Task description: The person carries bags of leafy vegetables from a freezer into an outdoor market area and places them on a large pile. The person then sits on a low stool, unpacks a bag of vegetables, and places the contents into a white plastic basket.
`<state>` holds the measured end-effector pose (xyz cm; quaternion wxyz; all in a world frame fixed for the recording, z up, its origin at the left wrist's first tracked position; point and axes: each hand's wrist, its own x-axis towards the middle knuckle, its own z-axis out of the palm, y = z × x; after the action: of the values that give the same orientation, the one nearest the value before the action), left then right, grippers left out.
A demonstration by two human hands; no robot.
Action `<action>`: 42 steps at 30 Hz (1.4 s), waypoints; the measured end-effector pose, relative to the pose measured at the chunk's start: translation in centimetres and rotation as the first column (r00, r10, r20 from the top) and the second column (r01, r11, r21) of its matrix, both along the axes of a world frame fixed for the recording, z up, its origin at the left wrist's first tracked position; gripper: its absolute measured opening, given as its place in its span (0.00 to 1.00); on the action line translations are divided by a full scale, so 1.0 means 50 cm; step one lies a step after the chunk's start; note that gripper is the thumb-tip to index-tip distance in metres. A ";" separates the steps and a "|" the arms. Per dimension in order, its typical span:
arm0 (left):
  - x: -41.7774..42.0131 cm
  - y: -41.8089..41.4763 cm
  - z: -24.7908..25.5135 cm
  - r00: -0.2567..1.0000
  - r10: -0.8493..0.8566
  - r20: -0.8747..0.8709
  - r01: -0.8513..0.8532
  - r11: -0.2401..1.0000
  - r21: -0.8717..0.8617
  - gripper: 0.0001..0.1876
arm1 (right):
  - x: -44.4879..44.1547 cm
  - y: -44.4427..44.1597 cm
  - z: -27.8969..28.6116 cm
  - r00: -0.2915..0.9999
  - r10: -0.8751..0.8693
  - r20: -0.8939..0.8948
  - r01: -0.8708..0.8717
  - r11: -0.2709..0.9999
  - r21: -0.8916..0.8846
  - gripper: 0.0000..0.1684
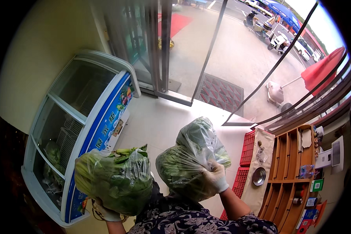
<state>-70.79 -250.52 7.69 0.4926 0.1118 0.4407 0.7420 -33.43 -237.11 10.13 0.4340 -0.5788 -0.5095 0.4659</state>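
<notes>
My left hand (108,213), in a pale work glove, supports a clear plastic bag of leafy greens (117,178) from below; the bag hides most of its fingers. Light stalks and dark leaves show through the film. In a similar glove, my right hand (216,179) grips the gathered plastic of bagged green vegetables (181,166). A second bulging bagged bunch (197,133) rests against it, and I cannot tell whether the two share one bag. Left of my left hand stands a glass-topped display freezer (76,117), with bagged greens (52,158) and wire racks (71,134) inside.
Glass doors (163,58) open onto paving with a doormat (220,93). Red plastic crates (247,149) sit beneath a cloth-covered ledge (256,172) with a metal bowl (259,176). A wooden compartment shelf (283,158) and a scale (329,156) stand at right. Scooters (278,42) are outside.
</notes>
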 end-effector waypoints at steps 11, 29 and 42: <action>0.189 0.396 -0.046 0.803 -0.544 0.242 0.567 0.823 -0.029 0.44 | 0.190 0.050 -0.041 0.892 -0.451 -0.012 0.450 0.892 -0.049 0.11; 0.517 0.843 0.050 0.622 -0.747 0.235 0.764 0.645 0.029 0.43 | 0.460 0.381 -0.038 0.933 -0.353 -0.071 0.351 0.936 -0.036 0.07; 0.512 1.164 0.008 0.499 -0.743 0.446 0.772 0.615 0.160 0.38 | 0.459 0.636 0.001 0.672 -0.739 -0.052 0.741 0.669 0.059 0.17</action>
<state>-45.17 -192.32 8.08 0.8613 0.0947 0.2352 0.4403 -10.47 -205.32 10.15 0.6130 -0.7131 -0.2435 0.2377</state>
